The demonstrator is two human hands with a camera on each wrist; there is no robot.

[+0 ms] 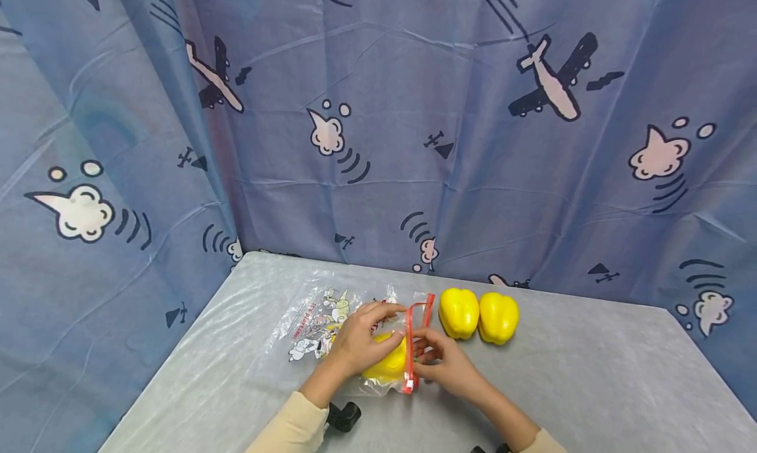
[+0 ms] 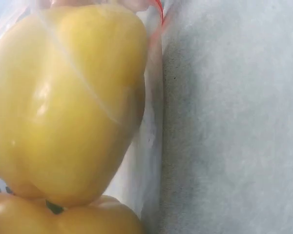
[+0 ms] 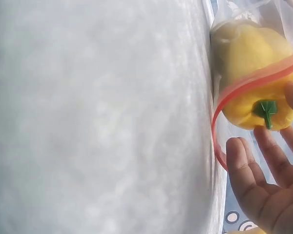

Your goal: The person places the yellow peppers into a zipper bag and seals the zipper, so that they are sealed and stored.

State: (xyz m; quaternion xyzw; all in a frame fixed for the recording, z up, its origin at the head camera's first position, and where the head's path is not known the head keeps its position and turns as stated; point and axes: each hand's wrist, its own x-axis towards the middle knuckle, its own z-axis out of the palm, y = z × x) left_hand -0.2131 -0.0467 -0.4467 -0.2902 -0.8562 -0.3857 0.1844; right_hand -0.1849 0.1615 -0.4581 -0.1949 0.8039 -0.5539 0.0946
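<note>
A clear plastic zip bag (image 1: 307, 315) with cartoon prints and a red zip edge (image 3: 234, 90) lies with its mouth toward the right. Inside, a yellow bell pepper (image 1: 387, 364) sits by the mouth, its green stem (image 3: 265, 108) facing out; the left wrist view shows another yellow pepper (image 2: 102, 219) behind it. My left hand (image 1: 362, 341) lies over the bag and grips its upper layer near the mouth. At the opening, my right hand (image 1: 446, 364) has its fingers extended toward the stem end; fingertips (image 3: 262, 132) touch or nearly touch the pepper.
Two more yellow bell peppers (image 1: 459, 313) stand side by side beyond the right hand. A grey cloth covers the table (image 1: 591, 374). Patterned blue curtains (image 1: 378, 150) hang behind and at the sides. A black device (image 1: 344, 417) shows by the left wrist.
</note>
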